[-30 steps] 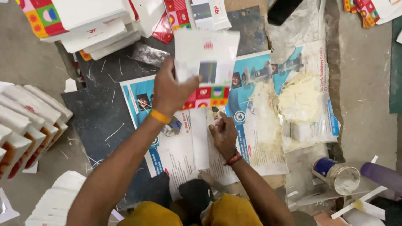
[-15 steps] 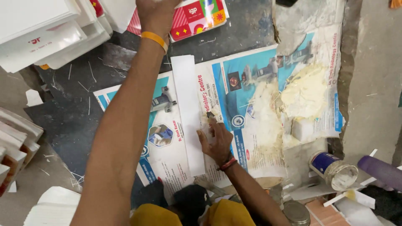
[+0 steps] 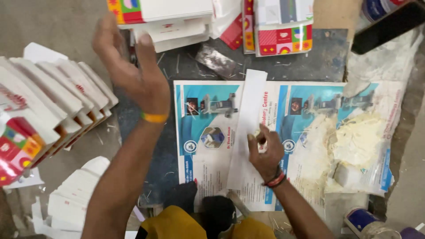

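A: Paste is sitting in a pale yellow heap [image 3: 354, 141] on the right side of the printed poster sheet [image 3: 208, 132], and the right hand [image 3: 264, 148] is working just left of it.

B: What is that hand doing?

A: It is pressing down on a long white paper strip [image 3: 248, 128] lying upright across the middle of the poster. The fingers are curled together, the tips bearing on the strip's right edge; it is pinning the strip, not pinching it.

B: And the left hand [image 3: 133, 75]?

A: It is hovering in the air over the dark slab [image 3: 177, 66], fingers spread and slightly bent, holding nothing. It is nearest the fanned row of folded white cartons [image 3: 57, 102] on the left and the stack of cartons [image 3: 164, 17] at the top.

B: How should the gluing be done well?

A: I judge the strip is being coated, so it is paying to keep it flat, spreading thinly from the pinned point outward so the paper isn't creeping or wrinkling.

B: Anything else near?

A: A metal scraper blade [image 3: 217, 59] is lying above the poster, a blue-labelled tin [image 3: 365, 221] is standing at the lower right, and a second stack of colourful cartons [image 3: 283, 26] is resting at the top.
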